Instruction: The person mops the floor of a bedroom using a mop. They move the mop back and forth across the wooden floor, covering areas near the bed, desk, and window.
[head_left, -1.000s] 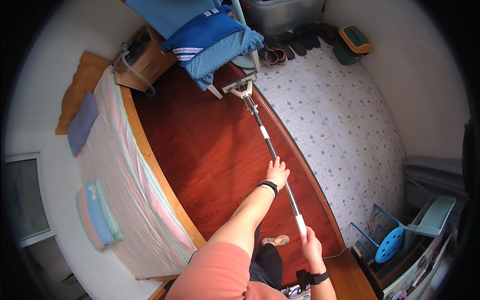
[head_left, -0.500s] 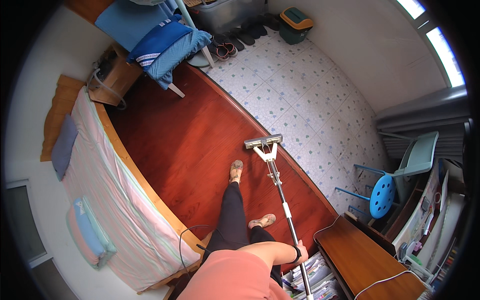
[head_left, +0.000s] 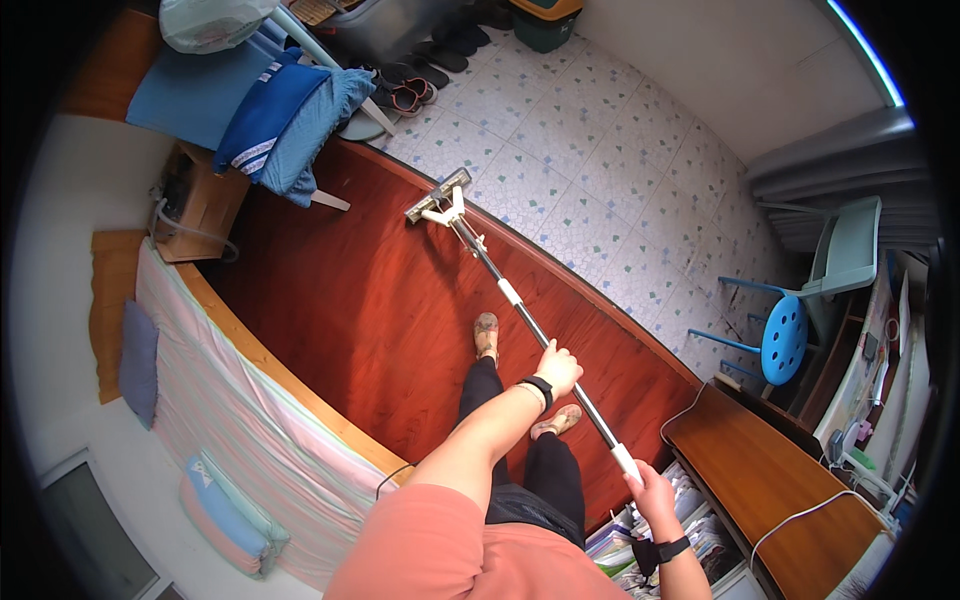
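A mop with a metal-and-white head (head_left: 437,196) and a long silver pole (head_left: 592,412) slants across the dark red wooden floor. My left hand (head_left: 558,368), a black band on its wrist, is closed round the pole about midway along. Lower down, my right hand (head_left: 652,494) grips the white handle end (head_left: 625,460). The mop head lies near the raised floor edge beside the tiles. What is under the head is hidden. My two feet in patterned shoes (head_left: 486,335) stand on the red floor, left of and below the pole.
A bed (head_left: 250,400) runs along the left. At the upper left stands a chair with blue cushions (head_left: 290,130), with shoes (head_left: 405,95) beside it. The pale tiled floor (head_left: 600,170) lies beyond the edge. A blue stool (head_left: 783,340) and a wooden desk (head_left: 760,470) are at right.
The mop head has moved up and left along the floor edge. My left hand has gone forward with the pole, and my right hand has come into view on the handle.
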